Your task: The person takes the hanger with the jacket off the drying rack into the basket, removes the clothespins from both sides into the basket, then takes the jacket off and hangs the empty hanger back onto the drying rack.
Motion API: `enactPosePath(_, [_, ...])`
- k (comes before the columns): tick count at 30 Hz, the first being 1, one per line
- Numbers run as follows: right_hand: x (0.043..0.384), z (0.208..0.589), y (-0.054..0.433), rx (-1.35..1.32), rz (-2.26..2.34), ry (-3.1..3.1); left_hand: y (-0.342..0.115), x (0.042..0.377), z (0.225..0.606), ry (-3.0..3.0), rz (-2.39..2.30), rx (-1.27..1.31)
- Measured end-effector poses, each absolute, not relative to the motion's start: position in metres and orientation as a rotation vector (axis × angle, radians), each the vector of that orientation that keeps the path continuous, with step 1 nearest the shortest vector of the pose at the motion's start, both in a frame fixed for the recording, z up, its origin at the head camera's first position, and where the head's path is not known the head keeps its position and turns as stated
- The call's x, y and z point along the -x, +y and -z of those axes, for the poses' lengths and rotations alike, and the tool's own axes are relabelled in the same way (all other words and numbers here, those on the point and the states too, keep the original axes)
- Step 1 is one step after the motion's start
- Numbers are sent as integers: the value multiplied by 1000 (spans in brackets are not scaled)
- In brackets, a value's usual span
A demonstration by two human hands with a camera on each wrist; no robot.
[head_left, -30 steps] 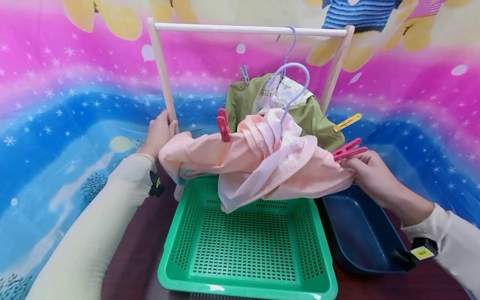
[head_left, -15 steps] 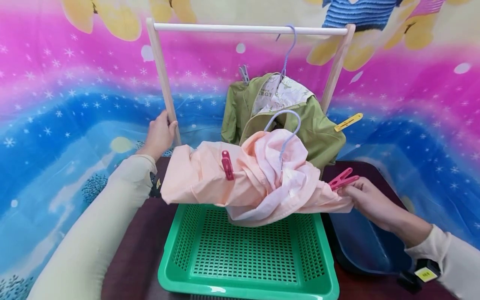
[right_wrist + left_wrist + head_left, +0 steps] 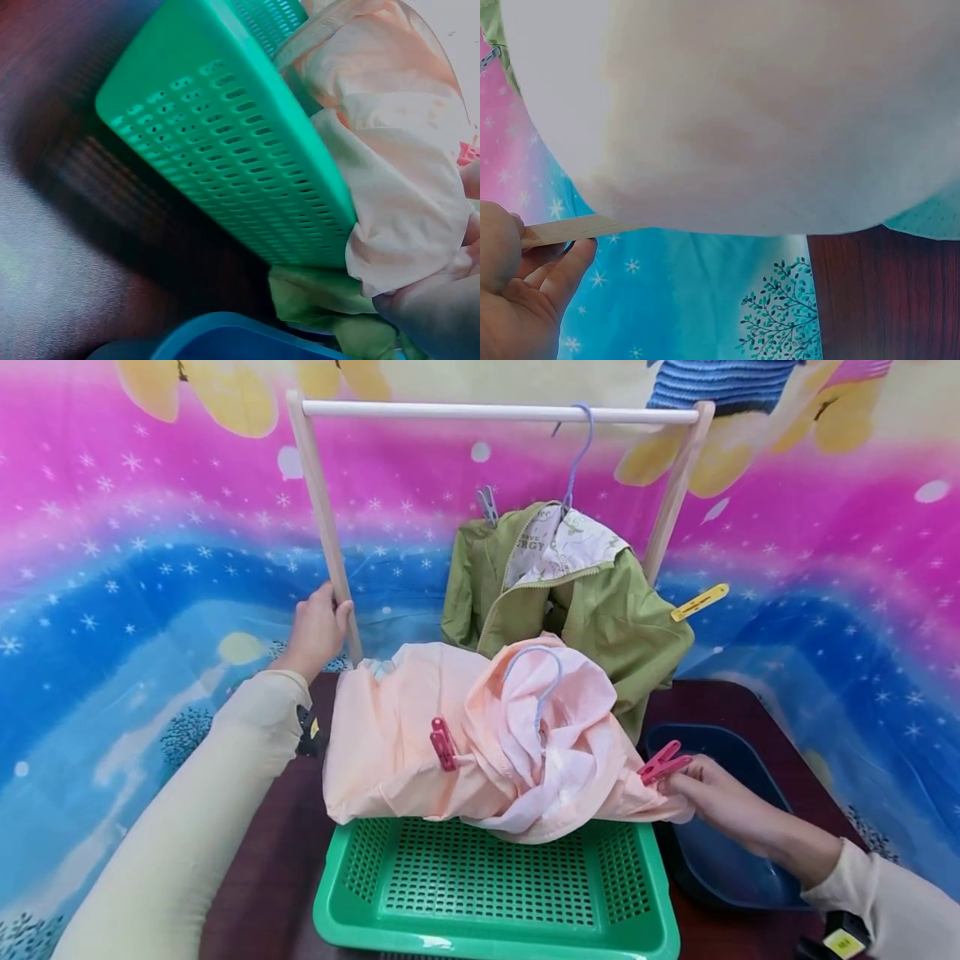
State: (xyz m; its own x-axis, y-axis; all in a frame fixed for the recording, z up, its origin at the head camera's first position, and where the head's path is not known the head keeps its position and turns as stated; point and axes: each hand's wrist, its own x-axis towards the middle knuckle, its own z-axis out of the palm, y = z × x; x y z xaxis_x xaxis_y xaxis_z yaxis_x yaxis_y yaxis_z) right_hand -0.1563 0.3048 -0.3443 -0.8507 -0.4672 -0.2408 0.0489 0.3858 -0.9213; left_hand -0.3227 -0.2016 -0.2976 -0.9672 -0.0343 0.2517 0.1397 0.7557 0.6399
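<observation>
My left hand [image 3: 315,627] grips the left wooden post [image 3: 324,518] of a small clothes rack, also seen in the left wrist view. A pale pink jacket [image 3: 401,735] is spread low over the back of the green basket [image 3: 330,914]. Its right sleeve end is pinched by my right hand [image 3: 723,797], beside a pink clothespin [image 3: 663,763] clipped there. A second pink clothespin [image 3: 442,745] sits on its left side. From the bunched collar a lilac hanger hook [image 3: 557,681] sticks out, resting on the cloth. The pink jacket's far left side partly hides the rack's post foot.
Behind, an olive green jacket [image 3: 517,618] hangs by a lilac hanger from the white rail [image 3: 450,412], with a grey clothespin [image 3: 487,506] and a yellow clothespin [image 3: 701,602]. A dark blue basin [image 3: 750,868] stands to the right on the brown table [image 3: 262,860].
The pink jacket has come down and nearer, with my right hand lowering alongside it. Its hanger hook has dropped away from the olive jacket. My left hand stays on the post.
</observation>
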Motion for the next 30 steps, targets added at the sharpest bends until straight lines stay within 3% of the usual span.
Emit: enactPosePath(30, [154,351,301,343,1407,2300,-203,319,296,-2679,1083,95])
